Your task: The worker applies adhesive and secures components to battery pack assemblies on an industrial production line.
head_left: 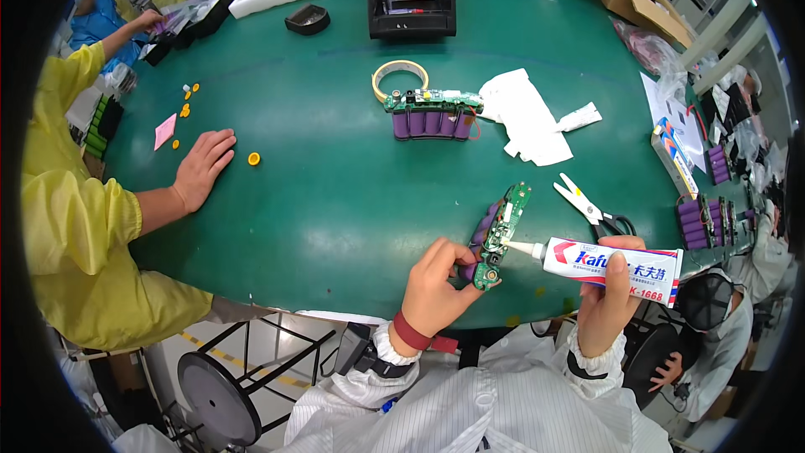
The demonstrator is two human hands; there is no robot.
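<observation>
My left hand (434, 289) grips the near end of a battery pack (496, 239), a row of purple cells with a green circuit board along one side. In my right hand (616, 285) is a white, red and blue glue tube (579, 262), lying level. Its pointed nozzle (524, 247) reaches the board and seems to touch it; whether glue is coming out is too small to tell. Just beyond the tube lie scissors (591, 205) with white blades and black handles. Farther off, a second battery pack (432, 115) stands beside a roll of tape (401, 77).
Crumpled white paper (528, 117) lies right of the second pack. A black bin (411, 21) with plastic bags stands at the back. At left, a co-worker's hand (205, 169) rests flat near yellow caps (254, 158). More packs (703, 222) and a long box (675, 155) line the right edge.
</observation>
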